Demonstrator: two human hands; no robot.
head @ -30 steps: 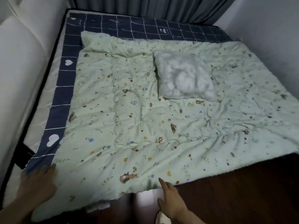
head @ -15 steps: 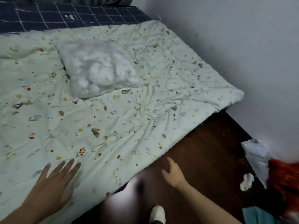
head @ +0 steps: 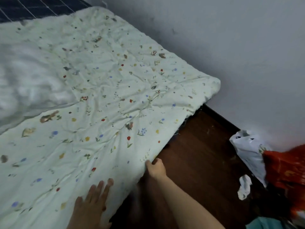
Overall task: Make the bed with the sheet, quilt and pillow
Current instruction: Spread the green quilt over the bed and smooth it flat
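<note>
A pale green quilt (head: 115,100) with small flowers lies spread over the bed, wrinkled, its right corner against the wall. A white pillow (head: 28,80) rests on it at the left, blurred. The dark blue checked sheet (head: 33,9) shows at the top left. My left hand (head: 92,205) lies flat on the quilt near its front edge, fingers spread. My right hand (head: 155,168) pinches the quilt's front edge, thumb on top and fingers under it.
Dark wooden floor (head: 201,154) runs along the bed's front. A grey wall stands on the right. A white plastic bag (head: 249,151), a red bag (head: 287,169), a crumpled white tissue (head: 245,187) and teal cloth (head: 264,224) lie at the wall's base.
My view has swung right toward the bed's wall-side corner. My right hand moved up from the floor side and took hold of the quilt's edge. My left hand slid right along the quilt.
</note>
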